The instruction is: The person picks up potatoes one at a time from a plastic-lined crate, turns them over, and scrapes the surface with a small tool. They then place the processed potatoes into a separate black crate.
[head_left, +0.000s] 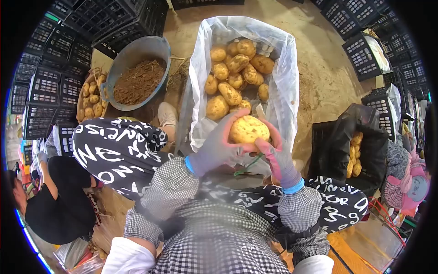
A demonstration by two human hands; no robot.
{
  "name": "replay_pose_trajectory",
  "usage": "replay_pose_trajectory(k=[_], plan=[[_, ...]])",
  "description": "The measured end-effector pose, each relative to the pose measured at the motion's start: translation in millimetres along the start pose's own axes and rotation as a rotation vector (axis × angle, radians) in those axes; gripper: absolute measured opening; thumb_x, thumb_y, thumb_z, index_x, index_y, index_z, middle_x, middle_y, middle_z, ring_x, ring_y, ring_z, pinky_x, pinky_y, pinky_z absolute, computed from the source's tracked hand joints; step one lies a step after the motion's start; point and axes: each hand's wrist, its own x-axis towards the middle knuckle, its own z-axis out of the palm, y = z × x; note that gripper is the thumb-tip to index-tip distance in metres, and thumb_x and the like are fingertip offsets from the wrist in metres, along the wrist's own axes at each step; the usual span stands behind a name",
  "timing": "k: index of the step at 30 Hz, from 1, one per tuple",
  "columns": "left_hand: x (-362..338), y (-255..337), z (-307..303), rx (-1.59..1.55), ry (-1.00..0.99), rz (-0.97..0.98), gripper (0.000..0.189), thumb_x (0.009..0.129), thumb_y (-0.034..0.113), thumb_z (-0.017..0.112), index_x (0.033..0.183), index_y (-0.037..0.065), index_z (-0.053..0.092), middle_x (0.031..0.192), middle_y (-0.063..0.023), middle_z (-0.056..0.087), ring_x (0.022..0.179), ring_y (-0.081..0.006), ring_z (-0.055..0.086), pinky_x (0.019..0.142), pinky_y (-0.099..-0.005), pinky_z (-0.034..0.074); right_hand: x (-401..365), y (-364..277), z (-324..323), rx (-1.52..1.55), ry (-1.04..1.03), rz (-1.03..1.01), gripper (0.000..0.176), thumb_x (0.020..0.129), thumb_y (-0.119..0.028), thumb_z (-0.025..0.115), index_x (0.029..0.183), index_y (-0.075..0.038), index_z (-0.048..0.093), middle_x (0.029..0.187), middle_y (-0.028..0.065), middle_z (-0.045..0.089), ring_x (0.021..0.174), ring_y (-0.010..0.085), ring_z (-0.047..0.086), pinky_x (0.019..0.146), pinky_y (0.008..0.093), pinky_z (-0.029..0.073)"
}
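A large pale yellow potato (249, 129) is held up between my two gloved hands, over the near end of a lined crate. My left hand (220, 142), in a grey and pink glove, wraps its left side. The fingers of my right hand (279, 157) press against its right and lower side. Below and beyond lies the crate with a white plastic liner (289, 68) folded over its rim. Several potatoes (237, 64) with brown marks are heaped inside it, mostly toward the far and left parts. A thin green strip (248, 165) hangs just under my hands.
Left stands a blue-grey tub (132, 107) of brown soil, beside a basket of potatoes (93, 100). To the right, a black-lined crate (326, 146) holds more potatoes. Black crates (48, 84) are stacked on both sides. Other people sit at left (59, 201) and right (404, 178).
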Motion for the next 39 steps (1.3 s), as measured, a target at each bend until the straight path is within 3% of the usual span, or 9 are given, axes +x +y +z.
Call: replay_pose_trajectory(k=[4,10,16,18,22,27,30,32,39], plan=[[3,6,-17,-0.292,-0.018,-0.098,0.053,0.091,0.020,0.070,0.136,0.001,0.052,0.136,-0.0110,0.052,0.117,-0.0162,0.055,0.101,-0.0281,0.044,-3,-6,7,0.102,-0.024,0.033,0.081,0.086,-0.033,0.077,0.147,0.001,0.035,0.135,0.0106,0.052,0.118,0.0178,0.057,0.096,0.0307,0.050],[3,-10,-7,-0.205,0.049,0.052,0.032,0.097,0.018,0.063,0.123,0.001,0.063,0.124,-0.0087,0.062,0.107,-0.0136,0.060,0.093,-0.0258,0.048,0,3,9,-0.197,0.117,-0.141,0.077,0.078,-0.012,0.082,0.143,-0.001,0.041,0.137,0.0111,0.049,0.125,0.0207,0.051,0.105,0.0351,0.044],[4,-6,-20,-0.668,0.197,-0.338,0.037,0.094,0.020,0.067,0.125,-0.001,0.061,0.134,-0.0128,0.055,0.113,-0.0159,0.060,0.098,-0.0292,0.049,2,5,18,-0.039,0.153,-0.160,0.084,0.073,-0.016,0.088,0.141,0.003,0.042,0.129,0.0108,0.055,0.117,0.0173,0.056,0.097,0.0303,0.049],[9,-5,-26,-0.740,0.223,-0.448,0.045,0.094,0.020,0.068,0.131,-0.001,0.055,0.137,-0.0122,0.052,0.112,-0.0156,0.060,0.099,-0.0291,0.050,4,5,15,-0.320,0.212,-0.233,0.080,0.071,-0.011,0.086,0.138,0.002,0.046,0.129,0.0113,0.056,0.117,0.0193,0.057,0.098,0.0323,0.048],[6,-11,-3,-0.549,0.033,-0.113,0.055,0.093,0.019,0.068,0.140,0.003,0.045,0.136,-0.0100,0.053,0.117,-0.0175,0.058,0.099,-0.0309,0.049,6,8,10,-0.931,0.220,-0.483,0.075,0.066,-0.003,0.082,0.135,-0.001,0.052,0.128,0.0130,0.058,0.120,0.0257,0.056,0.102,0.0367,0.046],[1,-23,-5,-0.738,-0.067,-0.299,0.053,0.089,0.012,0.071,0.136,0.008,0.048,0.139,-0.0090,0.048,0.126,-0.0183,0.051,0.103,-0.0341,0.047,6,15,12,-0.844,0.213,-0.421,0.068,0.075,-0.010,0.078,0.137,-0.003,0.051,0.132,0.0155,0.056,0.122,0.0303,0.055,0.102,0.0380,0.045],[1,-38,0,-0.425,-0.004,-0.096,0.041,0.091,0.015,0.069,0.128,0.009,0.051,0.119,-0.0052,0.053,0.108,-0.0126,0.055,0.090,-0.0281,0.050,4,23,14,-0.658,0.206,-0.356,0.066,0.076,-0.003,0.076,0.138,-0.002,0.050,0.129,0.0127,0.055,0.120,0.0272,0.055,0.102,0.0369,0.045],[-8,-35,7,-0.684,0.009,-0.149,0.035,0.092,0.018,0.067,0.124,0.008,0.055,0.113,-0.0030,0.054,0.102,-0.0106,0.054,0.084,-0.0251,0.048,1,41,1,-0.626,0.198,-0.291,0.068,0.077,0.007,0.066,0.141,-0.001,0.047,0.136,0.0090,0.051,0.120,0.0195,0.053,0.101,0.0315,0.045],[-3,-59,16,-0.404,0.093,-0.246,0.023,0.092,0.016,0.065,0.111,0.005,0.057,0.101,-0.0023,0.058,0.092,-0.0120,0.055,0.081,-0.0291,0.049,0,45,18,-0.654,0.237,-0.212,0.061,0.080,0.008,0.064,0.139,0.000,0.048,0.133,0.0077,0.052,0.111,0.0157,0.055,0.094,0.0278,0.048]])
